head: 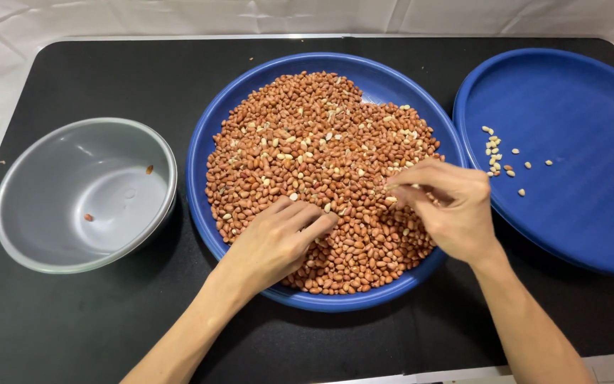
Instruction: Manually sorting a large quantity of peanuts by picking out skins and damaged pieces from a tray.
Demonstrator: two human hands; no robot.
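Red-brown peanuts (307, 142) fill the blue plate (214, 135); left hand (275, 242) rests flat, fingers together; right hand (449, 206) pinches pale kernels (397, 189).

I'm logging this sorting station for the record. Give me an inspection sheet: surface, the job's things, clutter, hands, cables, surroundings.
Surface: black table, a few crumbs near its far edge.
Job's things: blue plate heaped with red-skinned peanuts; second blue plate with a few pale peanuts; grey bowl holding two peanuts.
Clutter: nothing seen.
Hands: left hand rests on the heap; right hand pinches with its fingers at the heap.
Cables: nothing seen.
Surroundings: white sheet behind.
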